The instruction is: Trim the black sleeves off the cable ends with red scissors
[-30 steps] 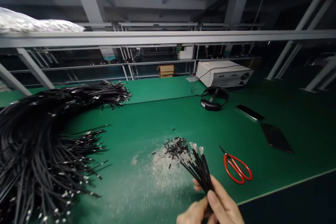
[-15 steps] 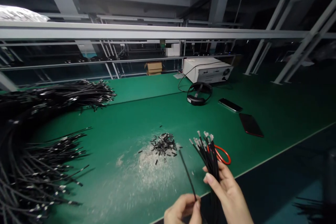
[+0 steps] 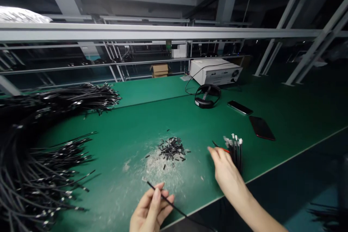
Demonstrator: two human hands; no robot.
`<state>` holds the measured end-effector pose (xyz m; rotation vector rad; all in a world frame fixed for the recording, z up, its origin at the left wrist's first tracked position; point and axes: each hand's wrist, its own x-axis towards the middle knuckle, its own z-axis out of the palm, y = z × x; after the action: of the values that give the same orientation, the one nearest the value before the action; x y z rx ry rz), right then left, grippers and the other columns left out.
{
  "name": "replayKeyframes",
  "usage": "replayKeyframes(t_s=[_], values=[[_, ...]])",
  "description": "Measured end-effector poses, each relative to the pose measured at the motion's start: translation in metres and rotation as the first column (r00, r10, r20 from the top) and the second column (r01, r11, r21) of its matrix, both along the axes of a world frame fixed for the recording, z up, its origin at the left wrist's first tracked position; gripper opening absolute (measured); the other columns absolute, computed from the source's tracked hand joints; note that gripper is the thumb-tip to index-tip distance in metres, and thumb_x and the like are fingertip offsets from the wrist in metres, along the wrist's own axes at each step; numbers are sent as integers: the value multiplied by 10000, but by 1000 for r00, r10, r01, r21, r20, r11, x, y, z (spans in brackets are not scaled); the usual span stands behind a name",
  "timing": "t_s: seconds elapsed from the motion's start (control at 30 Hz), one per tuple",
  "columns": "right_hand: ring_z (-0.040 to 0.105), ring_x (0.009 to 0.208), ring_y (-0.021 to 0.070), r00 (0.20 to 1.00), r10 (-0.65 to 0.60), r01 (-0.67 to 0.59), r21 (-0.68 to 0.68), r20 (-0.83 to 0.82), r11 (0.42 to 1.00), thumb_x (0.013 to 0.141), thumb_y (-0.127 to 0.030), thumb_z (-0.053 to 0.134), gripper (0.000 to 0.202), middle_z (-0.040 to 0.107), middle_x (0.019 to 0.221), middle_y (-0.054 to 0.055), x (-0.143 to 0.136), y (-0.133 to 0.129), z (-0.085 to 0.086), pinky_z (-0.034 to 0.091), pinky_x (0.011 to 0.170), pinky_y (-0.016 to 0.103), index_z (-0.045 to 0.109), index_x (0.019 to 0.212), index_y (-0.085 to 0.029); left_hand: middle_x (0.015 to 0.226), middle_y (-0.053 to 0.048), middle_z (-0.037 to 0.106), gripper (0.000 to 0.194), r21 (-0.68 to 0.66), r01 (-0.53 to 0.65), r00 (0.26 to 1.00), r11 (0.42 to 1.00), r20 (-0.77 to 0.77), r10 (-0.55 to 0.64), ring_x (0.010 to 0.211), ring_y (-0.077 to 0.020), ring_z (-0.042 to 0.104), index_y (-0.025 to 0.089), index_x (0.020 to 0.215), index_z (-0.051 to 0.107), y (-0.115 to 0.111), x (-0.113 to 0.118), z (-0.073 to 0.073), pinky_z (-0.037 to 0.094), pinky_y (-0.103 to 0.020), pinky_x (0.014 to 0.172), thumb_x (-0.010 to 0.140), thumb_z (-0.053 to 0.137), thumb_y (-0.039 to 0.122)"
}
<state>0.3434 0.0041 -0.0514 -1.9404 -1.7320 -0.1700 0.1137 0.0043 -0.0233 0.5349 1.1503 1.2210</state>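
My left hand point(image 3: 152, 206) pinches a thin black cable point(image 3: 174, 206) between thumb and fingers, its end pointing up and left above the bench. Back up, my right hand point(image 3: 224, 165) reaches over a tool with a red handle point(image 3: 225, 150); its dark tip shows beyond the fingers. The undersides of these fingers are hidden, so their grip on the tool is unclear. Just right of this hand lies a bundle of black cables point(image 3: 237, 152) with pale stripped ends, partly covered by the wrist. Short black tube pieces point(image 3: 172, 148) lie heaped ahead of my hands.
Large bundles of black cables point(image 3: 35, 174) spread over the left of the green bench point(image 3: 136, 123). At the back right stand a white box-shaped device point(image 3: 217, 72) and a black headband-like item point(image 3: 207, 96). A phone point(image 3: 239, 107) and a dark flat device point(image 3: 261, 128) lie right.
My right hand has let go of the cable bundle, which now lies on the bench, and has moved over the red-handled tool. My left hand has moved left with its single cable.
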Motion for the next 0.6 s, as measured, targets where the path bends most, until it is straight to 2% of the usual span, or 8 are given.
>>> replayKeyframes(t_s=[0.07,0.17,0.27,0.33,0.43,0.5,0.6], values=[[551,893,272,976,-116,139,-123,182,983,781,45,236,511,571,959,151,10,8,-5,460,786,408,564,1136,-121,643,-29,707,418,0,-19,1000,1000,-1,19,615,-210,690,145,854,689,0,-6,1,561,-258,575,506,816,339],[563,775,278,930,-131,220,-235,343,947,797,20,274,441,563,866,164,22,13,-15,454,705,396,607,1062,-99,586,-26,686,432,-14,-1,1000,1000,-20,1,550,-201,676,143,872,689,1,-16,1,550,-253,518,506,818,332],[578,734,296,909,-180,300,-291,376,909,827,-49,307,393,547,856,171,32,17,-23,441,621,380,578,1104,-117,538,-28,666,455,-18,26,999,1000,-44,-26,489,-192,656,135,882,688,2,-23,-1,533,-251,465,502,818,350],[591,711,313,914,-223,344,-352,339,871,848,-126,330,355,551,821,169,37,23,-26,432,594,386,558,1120,-120,526,-26,657,458,-14,38,998,999,-50,-39,473,-190,649,130,876,684,4,-26,-2,528,-255,451,501,818,356],[614,731,294,957,-237,288,-468,165,835,850,-232,378,346,577,828,149,37,31,-26,439,625,369,524,1139,-111,526,-26,655,447,-29,69,997,997,-44,-70,467,-192,648,125,864,673,5,-27,-4,528,-263,441,508,817,353],[619,784,270,983,-174,179,-497,57,849,838,-273,403,346,591,882,136,28,34,-24,441,658,340,526,1124,-120,522,-25,655,428,-45,93,995,995,-34,-94,458,-193,648,126,840,662,6,-27,-6,524,-263,431,513,815,357],[610,825,247,999,-33,43,-459,31,887,829,-276,403,273,599,887,104,6,33,-17,427,677,307,574,1010,-166,521,-24,658,398,-52,112,993,992,-18,-113,451,-193,650,133,792,640,7,-25,-6,519,-257,425,517,814,362]])
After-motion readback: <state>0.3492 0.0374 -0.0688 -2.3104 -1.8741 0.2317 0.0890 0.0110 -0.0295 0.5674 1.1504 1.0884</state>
